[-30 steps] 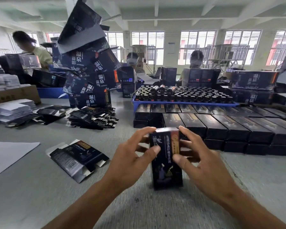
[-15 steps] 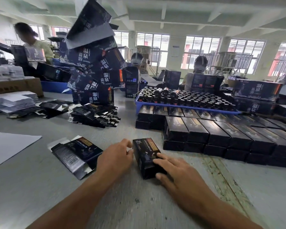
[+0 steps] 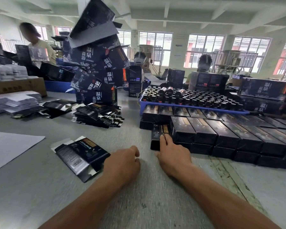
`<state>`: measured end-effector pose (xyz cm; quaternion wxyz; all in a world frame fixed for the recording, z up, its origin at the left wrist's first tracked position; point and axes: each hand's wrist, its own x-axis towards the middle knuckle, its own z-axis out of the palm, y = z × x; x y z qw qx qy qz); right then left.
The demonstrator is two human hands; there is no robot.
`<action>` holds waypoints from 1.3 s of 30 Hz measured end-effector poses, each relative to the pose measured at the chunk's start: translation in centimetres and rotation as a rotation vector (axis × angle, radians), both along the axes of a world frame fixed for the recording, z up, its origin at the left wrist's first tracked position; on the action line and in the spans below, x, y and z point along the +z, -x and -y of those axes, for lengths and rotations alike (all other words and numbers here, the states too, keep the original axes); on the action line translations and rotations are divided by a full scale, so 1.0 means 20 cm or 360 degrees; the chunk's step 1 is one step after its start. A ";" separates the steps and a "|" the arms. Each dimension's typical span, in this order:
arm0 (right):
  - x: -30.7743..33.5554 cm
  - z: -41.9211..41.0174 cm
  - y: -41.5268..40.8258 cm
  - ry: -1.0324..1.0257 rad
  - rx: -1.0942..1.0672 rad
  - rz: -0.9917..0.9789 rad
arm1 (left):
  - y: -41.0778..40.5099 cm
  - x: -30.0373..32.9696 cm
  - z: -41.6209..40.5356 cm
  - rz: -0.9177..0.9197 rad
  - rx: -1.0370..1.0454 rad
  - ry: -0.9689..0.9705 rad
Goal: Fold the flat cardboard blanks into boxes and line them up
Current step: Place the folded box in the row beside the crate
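A folded black box (image 3: 159, 133) lies flat on the grey table at the left end of the front row of finished boxes (image 3: 221, 136). My right hand (image 3: 172, 154) rests on its near part, fingers stretched over its top. My left hand (image 3: 122, 162) hovers low over the table with fingers loosely curled and holds nothing. It sits just right of a flat dark blank (image 3: 80, 154) with a barcode. A pile of more flat blanks (image 3: 98, 115) lies farther back.
A blue tray of dark bottles (image 3: 188, 98) stands behind the box rows. A leaning tower of large dark cartons (image 3: 96, 68) rises at centre left. White sheets (image 3: 10, 146) and stacks (image 3: 12, 103) lie at left. People work across the table.
The box went from upright in both hands to flat on the table, then slid right and back against the row. My left hand let go and drew toward the flat blank.
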<state>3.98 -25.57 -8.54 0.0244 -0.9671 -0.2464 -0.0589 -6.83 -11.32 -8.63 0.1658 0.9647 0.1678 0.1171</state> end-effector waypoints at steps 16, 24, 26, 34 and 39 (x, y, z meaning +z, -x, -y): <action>0.01 0.52 0.33 -0.0400 0.0430 -0.0221 | 0.10 0.17 -0.38 0.0219 0.0361 -0.0096; 0.03 0.55 0.32 -0.0510 0.0432 -0.0296 | 0.10 0.09 -0.53 -0.0524 0.0229 -0.0176; 0.03 0.56 0.31 -0.0516 0.0448 -0.0314 | 0.10 0.10 -0.53 -0.0703 0.0143 -0.0164; 0.02 0.57 0.30 -0.0754 0.0385 -0.0511 | 0.09 0.12 -0.18 -0.0638 -0.0275 -0.0508; 0.03 0.58 0.29 -0.0872 0.0334 -0.0575 | 0.02 0.03 0.02 -0.0416 -0.0512 -0.0636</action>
